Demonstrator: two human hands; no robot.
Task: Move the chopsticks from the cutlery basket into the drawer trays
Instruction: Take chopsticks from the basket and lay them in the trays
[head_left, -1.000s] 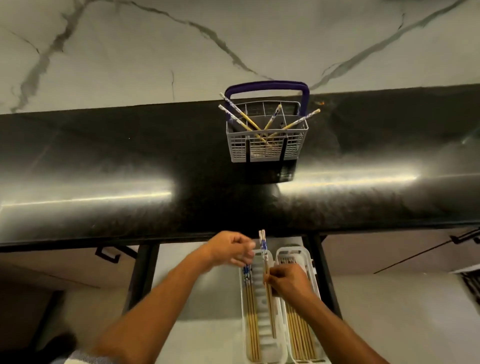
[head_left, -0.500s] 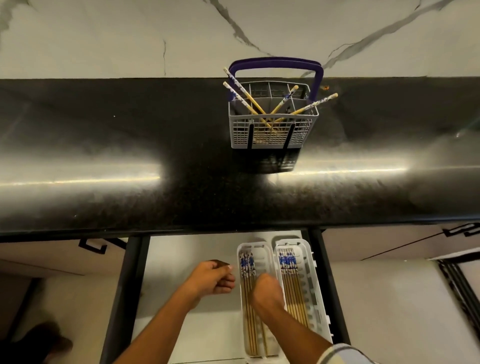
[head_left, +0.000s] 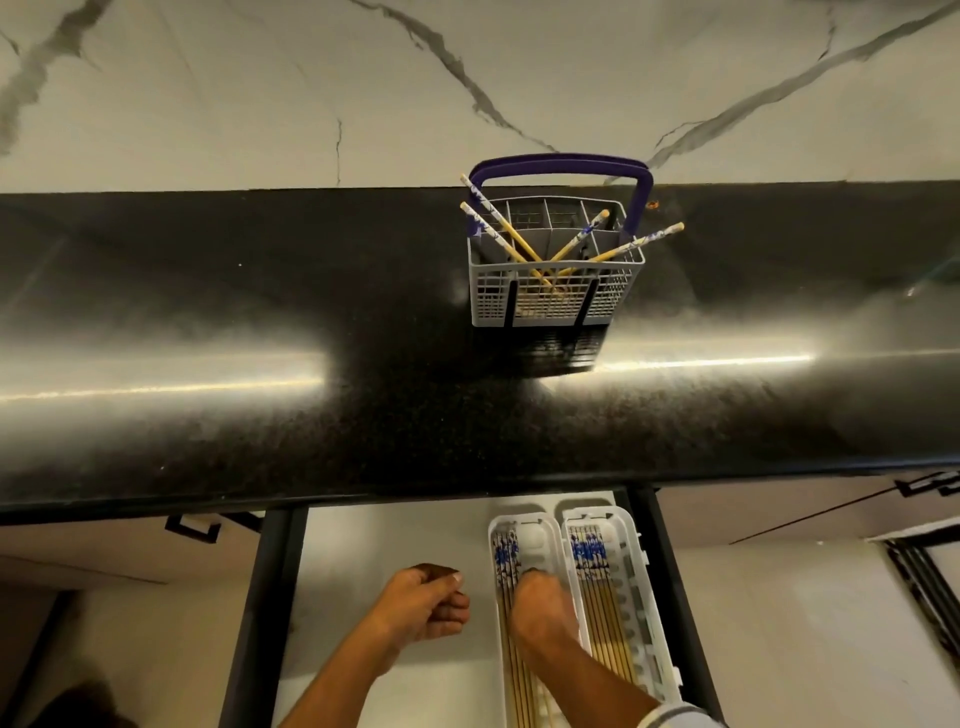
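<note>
A grey cutlery basket with a purple handle stands on the black countertop, with several blue-and-white-topped chopsticks leaning in it. Below, the open drawer holds two white trays side by side. My right hand is down in the left tray, knuckles up, fingers curled onto the chopsticks lying there. The right tray holds a neat row of chopsticks. Over the bare drawer floor, my left hand is a loose fist holding nothing, left of the trays.
A marble wall rises behind the counter. The counter's front edge overhangs the back of the drawer. Black drawer rails run along both sides. Cabinet fronts with black handles flank the drawer.
One second ago my right hand held a pair of chopsticks upright over the left tray. It has since lowered them flat into it. My left hand drew back left and closed.
</note>
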